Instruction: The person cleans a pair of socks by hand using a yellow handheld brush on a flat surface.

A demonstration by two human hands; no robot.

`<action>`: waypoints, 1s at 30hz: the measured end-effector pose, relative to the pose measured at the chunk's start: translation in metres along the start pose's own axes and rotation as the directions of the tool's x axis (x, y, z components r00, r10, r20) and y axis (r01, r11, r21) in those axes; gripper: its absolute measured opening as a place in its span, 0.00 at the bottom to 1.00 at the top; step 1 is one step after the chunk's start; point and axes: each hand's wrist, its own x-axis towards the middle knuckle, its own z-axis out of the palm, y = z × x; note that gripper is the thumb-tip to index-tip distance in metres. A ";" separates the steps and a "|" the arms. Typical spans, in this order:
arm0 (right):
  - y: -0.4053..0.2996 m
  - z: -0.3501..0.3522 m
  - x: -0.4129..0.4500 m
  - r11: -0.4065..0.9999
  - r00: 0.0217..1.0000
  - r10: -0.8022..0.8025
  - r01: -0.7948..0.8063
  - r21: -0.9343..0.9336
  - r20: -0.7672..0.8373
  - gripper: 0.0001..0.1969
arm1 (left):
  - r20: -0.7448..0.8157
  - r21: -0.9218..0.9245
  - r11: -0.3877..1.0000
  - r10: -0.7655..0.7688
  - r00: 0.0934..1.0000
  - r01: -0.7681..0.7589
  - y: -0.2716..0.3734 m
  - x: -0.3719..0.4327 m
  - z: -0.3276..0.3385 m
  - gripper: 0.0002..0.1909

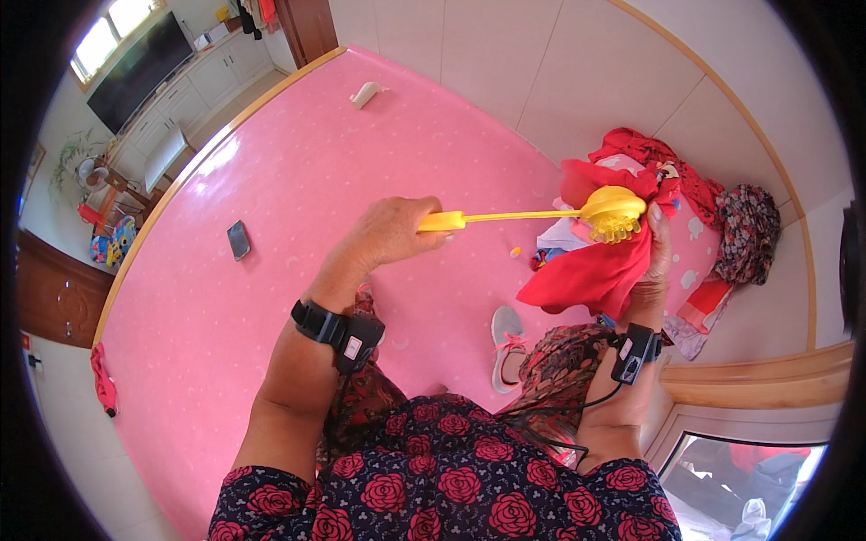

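My left hand (pixel 399 230) is closed around the handle end of a yellow plastic long-handled brush or massager (pixel 524 216). Its round head with stubby translucent prongs lies over a piece of red cloth (pixel 595 277). The cloth drapes from my right hand (pixel 657 247), whose fingers are beside the brush head and partly hidden by it and the cloth. Behind the right hand, a heap of red, pink and patterned fabric (pixel 697 233) rests against the wall. A small yellow and white object (pixel 515 252) lies on the pink floor below the brush's shaft.
On the pink floor covering (pixel 304 169) lie a smartphone (pixel 238 241) and a pale curved object (pixel 366 95). A dark ruffled cloth bundle (pixel 747 233) is at the right wall. A wooden-framed glass pane (pixel 744 473) stands at lower right. Black cables hang by my right forearm.
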 end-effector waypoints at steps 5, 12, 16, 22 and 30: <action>-0.001 0.005 -0.002 0.979 0.997 0.073 -0.067 -0.195 0.023 0.23 | -0.072 0.091 0.992 -0.086 0.994 0.093 -0.008 -0.001 -0.003 0.15; 0.010 0.017 -0.001 0.871 0.969 0.129 -0.010 -0.491 0.209 0.32 | -0.196 0.267 0.952 -0.101 0.975 0.152 -0.009 -0.004 -0.011 0.11; 0.011 0.028 0.000 0.833 0.919 0.330 -0.174 -0.526 0.217 0.21 | -0.255 0.299 0.943 -0.068 0.965 0.145 -0.010 -0.003 -0.010 0.10; 0.028 0.024 0.015 0.752 0.937 0.332 -0.191 -0.631 0.113 0.14 | -0.386 0.460 0.887 0.164 0.908 0.035 -0.011 0.001 -0.004 0.11; 0.029 0.034 0.019 0.931 0.988 0.070 -0.115 -0.346 -0.139 0.14 | -0.513 0.491 0.870 0.246 0.823 0.046 -0.002 0.006 -0.003 0.12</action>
